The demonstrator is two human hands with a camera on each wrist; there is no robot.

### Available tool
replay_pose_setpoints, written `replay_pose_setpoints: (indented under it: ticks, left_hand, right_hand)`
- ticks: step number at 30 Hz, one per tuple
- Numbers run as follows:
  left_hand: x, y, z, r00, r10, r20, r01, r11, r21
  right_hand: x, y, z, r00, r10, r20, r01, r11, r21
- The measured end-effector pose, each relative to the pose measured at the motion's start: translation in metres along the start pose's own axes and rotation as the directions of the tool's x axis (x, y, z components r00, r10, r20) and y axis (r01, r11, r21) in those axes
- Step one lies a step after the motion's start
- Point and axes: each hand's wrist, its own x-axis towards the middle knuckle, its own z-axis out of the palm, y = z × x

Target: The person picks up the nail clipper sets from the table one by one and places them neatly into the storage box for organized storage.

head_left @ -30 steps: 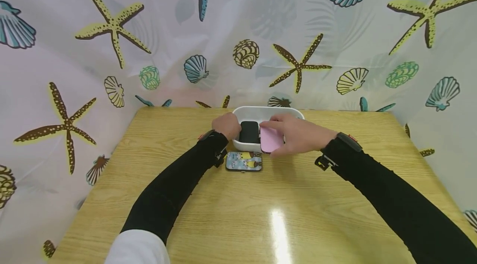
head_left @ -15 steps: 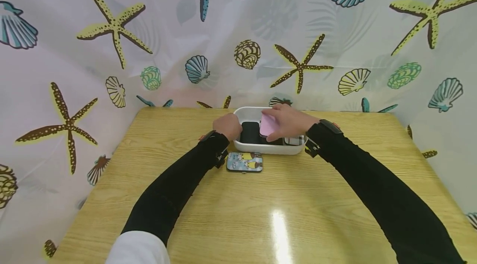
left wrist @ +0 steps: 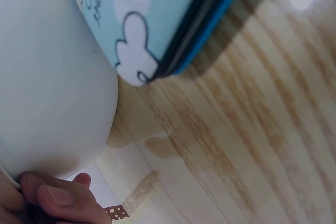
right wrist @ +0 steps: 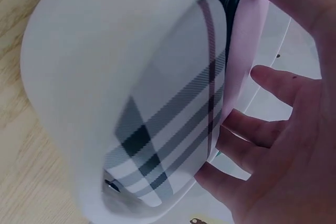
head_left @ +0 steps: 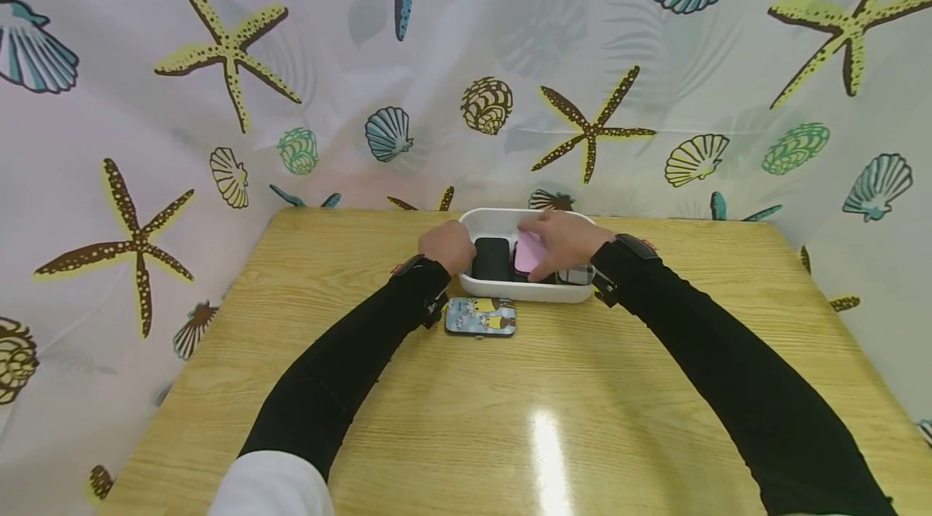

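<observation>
My left hand (head_left: 446, 247) grips the left end of a white oval-cornered bin (head_left: 524, 291), fingers curled at its rim in the left wrist view. In the bin's left part lies a flat black case (head_left: 491, 259). Beside it is a pink case (head_left: 529, 252) with a dark edge, and my right hand (head_left: 569, 241) holds it between thumb and fingers, down inside the bin. Right of that lies a white case with grey plaid stripes (right wrist: 173, 108), partly under my right hand in the head view. My palm covers part of the pink case.
A light-blue case with cartoon figures (head_left: 480, 317) lies on the wooden table (head_left: 466, 411) just in front of the bin, close to my left wrist. A curtain (head_left: 437, 87) printed with starfish and shells hangs behind the table.
My right hand has carried the pink case from over the bin's front rim, back and down into the bin beside the black case. My left hand has stayed at the rim.
</observation>
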Motion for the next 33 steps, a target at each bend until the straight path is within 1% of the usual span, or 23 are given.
replay_pose_setpoints:
  ticks: [4, 8, 14, 22, 27, 33]
  left_hand:
    - [0.001, -0.001, 0.000, 1.000, 0.010, 0.009, -0.010, 1.000, -0.007]
    - [0.002, -0.001, 0.000, 0.999, 0.025, 0.024, -0.025, 1.000, -0.003]
    - [0.000, -0.001, 0.000, 1.000, 0.025, 0.013, -0.025, 1.000, 0.003]
    - [-0.001, 0.000, -0.002, 1.000, 0.020, 0.011, -0.020, 1.000, 0.001]
    - [-0.001, -0.001, -0.002, 1.000, 0.022, 0.012, -0.022, 1.000, 0.009]
    - [-0.003, 0.000, -0.002, 1.000, 0.019, 0.005, -0.019, 1.000, 0.022]
  right_hand:
    - [0.001, 0.002, 0.003, 1.000, -0.021, 0.002, 0.021, 0.999, -0.043]
    - [0.000, 0.005, 0.004, 0.999, -0.050, -0.013, 0.049, 0.998, -0.046]
    - [-0.003, 0.005, 0.004, 0.997, -0.066, -0.028, 0.064, 0.997, -0.046]
    - [-0.007, 0.005, 0.004, 0.993, -0.110, -0.052, 0.110, 0.994, -0.003]
    - [-0.010, 0.004, 0.005, 0.993, -0.106, -0.046, 0.107, 0.994, 0.030]
    - [-0.011, 0.003, 0.006, 0.995, -0.097, -0.027, 0.098, 0.994, 0.037]
